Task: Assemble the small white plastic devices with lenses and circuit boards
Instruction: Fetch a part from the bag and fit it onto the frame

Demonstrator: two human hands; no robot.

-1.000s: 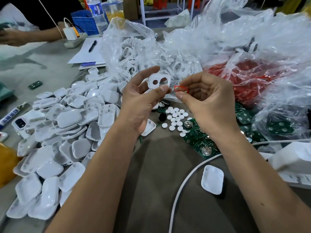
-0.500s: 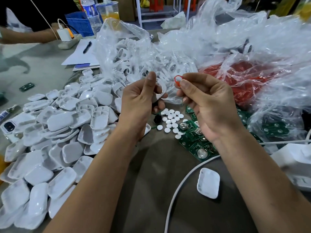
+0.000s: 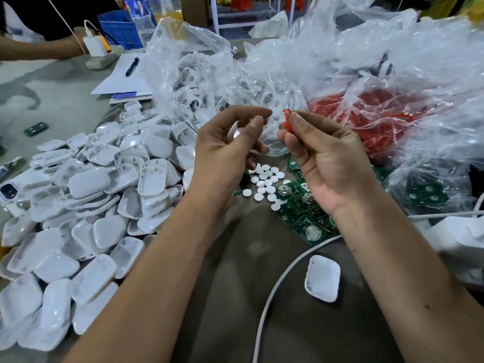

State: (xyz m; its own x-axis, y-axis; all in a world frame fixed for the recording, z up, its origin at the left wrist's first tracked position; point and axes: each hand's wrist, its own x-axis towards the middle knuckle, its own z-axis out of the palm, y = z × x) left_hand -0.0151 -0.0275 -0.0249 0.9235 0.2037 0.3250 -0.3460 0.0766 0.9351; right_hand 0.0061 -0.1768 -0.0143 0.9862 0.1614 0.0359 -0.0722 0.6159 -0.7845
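My left hand [image 3: 225,150] holds a small white plastic shell piece [image 3: 234,132] in its curled fingers, mostly hidden behind them. My right hand [image 3: 322,158] pinches a small red ring [image 3: 286,119] between thumb and forefinger, just right of the left fingertips. Below the hands lie several white round discs [image 3: 264,180] and green circuit boards [image 3: 306,226] with coin cells. A big heap of white shells [image 3: 99,195] fills the left of the table. One lone white shell [image 3: 322,277] lies at lower right.
Clear plastic bags [image 3: 262,74] hold white covers, red rings [image 3: 377,119] and more boards [image 3: 424,192]. A white cable [image 3: 277,286] curves across the brown cloth. A white box [image 3: 461,237] sits at right. Another person's arm [image 3: 39,49], papers and a pen [image 3: 132,66] lie far left.
The left hand turned the white shell piece from facing up to edge-on inside its fingers. The right hand kept the red ring and brought it closer to the left fingertips.
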